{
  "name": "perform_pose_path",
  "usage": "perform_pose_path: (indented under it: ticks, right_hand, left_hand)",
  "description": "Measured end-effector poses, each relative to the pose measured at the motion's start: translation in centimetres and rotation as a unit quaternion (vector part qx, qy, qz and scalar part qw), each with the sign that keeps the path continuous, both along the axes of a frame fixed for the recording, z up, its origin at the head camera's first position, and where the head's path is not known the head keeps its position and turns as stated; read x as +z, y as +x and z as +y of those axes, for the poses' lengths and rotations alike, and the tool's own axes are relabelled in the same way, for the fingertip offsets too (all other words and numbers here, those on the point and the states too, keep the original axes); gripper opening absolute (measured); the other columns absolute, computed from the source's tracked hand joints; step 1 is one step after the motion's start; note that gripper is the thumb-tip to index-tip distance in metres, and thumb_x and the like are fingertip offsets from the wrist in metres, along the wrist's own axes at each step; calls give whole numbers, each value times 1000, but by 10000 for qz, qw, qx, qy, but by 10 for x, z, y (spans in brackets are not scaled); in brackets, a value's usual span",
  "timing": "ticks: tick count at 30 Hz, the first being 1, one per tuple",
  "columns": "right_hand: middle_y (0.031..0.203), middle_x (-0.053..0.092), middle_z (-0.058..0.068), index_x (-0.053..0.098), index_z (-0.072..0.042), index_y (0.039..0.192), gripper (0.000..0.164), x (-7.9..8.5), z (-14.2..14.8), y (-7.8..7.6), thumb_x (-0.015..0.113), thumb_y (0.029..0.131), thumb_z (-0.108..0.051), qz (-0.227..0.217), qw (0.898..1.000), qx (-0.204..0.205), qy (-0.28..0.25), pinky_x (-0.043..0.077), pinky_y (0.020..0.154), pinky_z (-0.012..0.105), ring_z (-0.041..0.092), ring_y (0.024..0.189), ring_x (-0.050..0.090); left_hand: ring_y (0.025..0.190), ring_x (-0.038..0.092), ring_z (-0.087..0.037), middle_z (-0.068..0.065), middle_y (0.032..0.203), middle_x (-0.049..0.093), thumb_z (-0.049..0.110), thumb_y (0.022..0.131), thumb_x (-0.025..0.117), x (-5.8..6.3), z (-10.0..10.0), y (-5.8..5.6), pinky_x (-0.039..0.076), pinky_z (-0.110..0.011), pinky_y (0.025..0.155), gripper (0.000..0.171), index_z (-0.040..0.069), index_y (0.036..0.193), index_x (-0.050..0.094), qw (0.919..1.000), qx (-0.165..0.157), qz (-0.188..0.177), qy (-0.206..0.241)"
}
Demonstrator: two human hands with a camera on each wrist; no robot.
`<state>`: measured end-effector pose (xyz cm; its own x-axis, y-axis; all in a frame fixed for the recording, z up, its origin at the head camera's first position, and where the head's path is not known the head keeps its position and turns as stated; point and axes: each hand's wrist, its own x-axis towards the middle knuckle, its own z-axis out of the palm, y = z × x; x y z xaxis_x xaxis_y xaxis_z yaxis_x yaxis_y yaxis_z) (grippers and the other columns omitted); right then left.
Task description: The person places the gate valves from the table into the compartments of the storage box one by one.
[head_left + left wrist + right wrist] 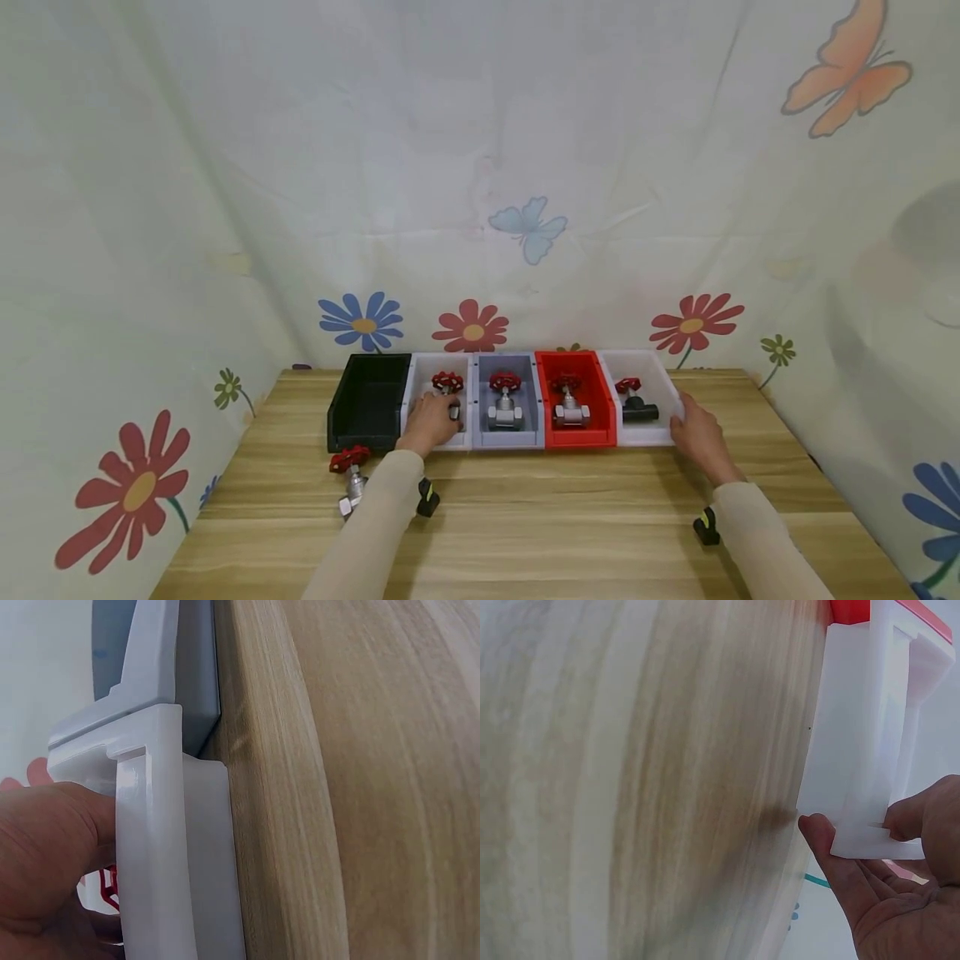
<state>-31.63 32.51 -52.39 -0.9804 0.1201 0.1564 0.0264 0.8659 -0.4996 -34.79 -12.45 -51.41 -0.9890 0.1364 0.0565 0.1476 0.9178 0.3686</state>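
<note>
In the head view my left hand (433, 419) reaches into the left white bin (415, 379), its fingers curled about a metal valve with a red handwheel (447, 382). The hand covers most of the valve's body. In the left wrist view part of the red handwheel (110, 888) shows below the hand, behind the white front wall (154, 847). My right hand (701, 435) grips the outer side of the right-end white bin (645, 363), thumb inside the wall and fingers outside. Inside that bin lies a black valve (640, 409) with a red handle.
Between the white bins stand a grey bin (508, 439) and a red bin (581, 439), each with a red-wheeled metal valve. A black bin (367, 442) ends the row at left. Another valve (354, 482) lies on the wooden table (562, 525) by the left forearm.
</note>
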Motion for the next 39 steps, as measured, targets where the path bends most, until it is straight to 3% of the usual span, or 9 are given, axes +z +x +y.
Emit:
perform_pose_path:
  ticks: [13,18,23,33,39]
  right_hand:
    - [125,52,43,36,15,140,52,-6,-2,-1,47,93,-5,88,9999,94,73,46,89,65,56,109,56]
    - [125,52,43,35,15,140,52,-5,-1,-1,47,93,-5,65,9999,74,70,46,90,64,55,110,56]
    - [123,53,43,36,15,139,51,-4,-2,1,48,93,-5,135,9999,60,66,46,89,64,55,108,57]
    - [125,52,43,35,15,140,52,-3,-2,1,47,93,-5,59,9999,38,105,46,90,64,56,110,56]
    - [126,51,42,34,14,141,53,-2,-2,0,46,94,-6,42,9999,-32,91,46,91,64,55,112,55]
  left_hand:
    - [116,56,-38,-20,127,60,25,88,70,-1,-2,5,47,-55,99,44,12,129,64,9999,94,89,26]
    - [115,56,-36,-19,127,60,25,88,71,4,-3,13,47,-54,99,45,10,130,63,9992,79,392,-5]
    - [122,54,-37,-19,132,58,24,88,71,11,-5,20,47,-55,99,47,9,132,61,9969,-69,774,122]
    - [134,46,-36,-15,147,49,30,90,69,32,-5,37,44,-64,99,52,16,138,57,9968,35,794,84]
    - [134,45,-33,-11,149,47,31,90,69,47,-2,50,46,-60,99,52,19,139,56,9951,-24,985,9]
